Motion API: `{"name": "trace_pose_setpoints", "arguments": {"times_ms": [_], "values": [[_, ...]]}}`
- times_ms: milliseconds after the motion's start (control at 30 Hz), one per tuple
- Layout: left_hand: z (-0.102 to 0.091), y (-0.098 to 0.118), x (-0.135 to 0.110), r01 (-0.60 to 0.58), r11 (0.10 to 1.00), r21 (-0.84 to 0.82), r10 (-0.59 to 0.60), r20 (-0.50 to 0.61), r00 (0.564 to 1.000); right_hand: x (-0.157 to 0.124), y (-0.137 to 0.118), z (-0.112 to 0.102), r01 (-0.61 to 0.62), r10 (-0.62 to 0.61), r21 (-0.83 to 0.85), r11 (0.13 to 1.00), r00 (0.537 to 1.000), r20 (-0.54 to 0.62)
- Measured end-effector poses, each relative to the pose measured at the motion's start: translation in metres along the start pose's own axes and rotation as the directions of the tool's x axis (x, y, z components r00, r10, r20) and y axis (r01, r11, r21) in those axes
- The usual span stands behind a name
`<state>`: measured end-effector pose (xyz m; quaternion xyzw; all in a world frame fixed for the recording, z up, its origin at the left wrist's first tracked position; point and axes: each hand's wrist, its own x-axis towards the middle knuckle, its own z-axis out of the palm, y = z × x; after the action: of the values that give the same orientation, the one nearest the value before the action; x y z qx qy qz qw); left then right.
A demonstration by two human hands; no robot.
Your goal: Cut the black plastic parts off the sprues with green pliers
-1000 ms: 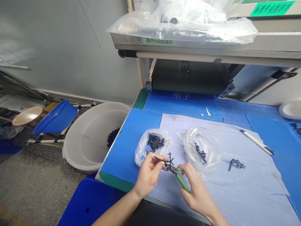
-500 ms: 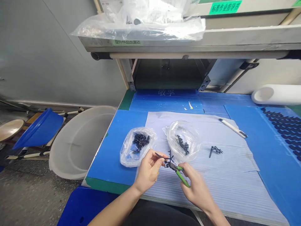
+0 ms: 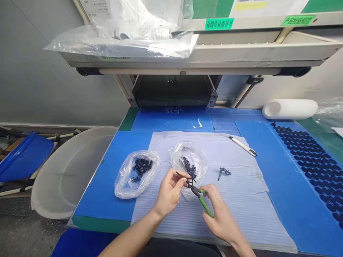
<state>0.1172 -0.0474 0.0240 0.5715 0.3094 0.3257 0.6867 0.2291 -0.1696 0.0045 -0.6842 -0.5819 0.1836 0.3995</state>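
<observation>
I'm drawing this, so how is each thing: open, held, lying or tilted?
Black part: held in left hand
Pliers: held in right hand
Left bag: open, black pieces inside
Right bag: open, black pieces inside
Loose black part: lying down
Knife: lying down
Round black parts: in rows
White roll: lying on its side
Blue basket: tilted
Tub: open on top

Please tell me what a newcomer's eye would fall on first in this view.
Probably the green-handled cutters in the right hand, front and centre, their head at the black branched piece that the left hand holds. Next might come the rows of black parts at the right, with the white roll farther back.
</observation>
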Motion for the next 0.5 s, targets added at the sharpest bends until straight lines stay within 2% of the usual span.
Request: {"name": "trace_pose_setpoints", "arguments": {"times_ms": [333, 500], "values": [[0.021, -0.014, 0.018, 0.010, 1.000, 0.020, -0.008, -0.084, 0.996, 0.012, 0.029, -0.015, 0.037, -0.038, -0.213, 0.976, 0.999, -0.001], [0.026, -0.020, 0.034, -0.069, 0.991, 0.113, 0.088, -0.165, 0.982, 0.020, 0.043, -0.031, -0.017, 0.026, -0.258, 0.966, 0.999, 0.031]]}}
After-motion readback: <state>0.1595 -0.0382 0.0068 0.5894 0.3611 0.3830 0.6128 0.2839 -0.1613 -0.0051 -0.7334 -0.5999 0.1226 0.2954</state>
